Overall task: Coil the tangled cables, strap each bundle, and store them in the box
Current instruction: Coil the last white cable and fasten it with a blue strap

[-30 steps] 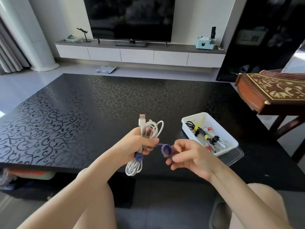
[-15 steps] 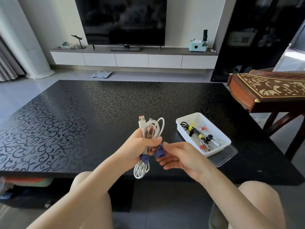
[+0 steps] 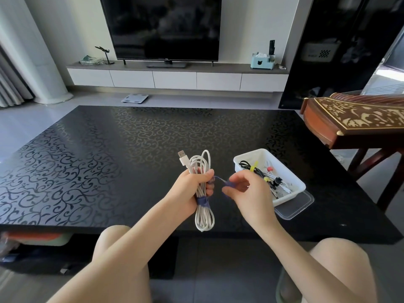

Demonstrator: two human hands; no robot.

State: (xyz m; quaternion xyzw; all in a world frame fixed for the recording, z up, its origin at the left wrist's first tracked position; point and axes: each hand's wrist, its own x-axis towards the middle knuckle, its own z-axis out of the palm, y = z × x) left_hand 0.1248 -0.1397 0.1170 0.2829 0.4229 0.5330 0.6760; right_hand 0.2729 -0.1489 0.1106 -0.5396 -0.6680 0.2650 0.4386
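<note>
Two hands work one coiled white cable (image 3: pixel 202 189): left hand (image 3: pixel 192 189) grips it, while right hand (image 3: pixel 247 193), just beside, pinches the blue fabric strap (image 3: pixel 226 182).

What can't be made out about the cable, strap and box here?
Head view only.
1. Middle of the white cable: hidden inside the left hand.
2. Free end of the purple strap: covered by the right hand.
3. Bundles in the box: too small to count.
</note>
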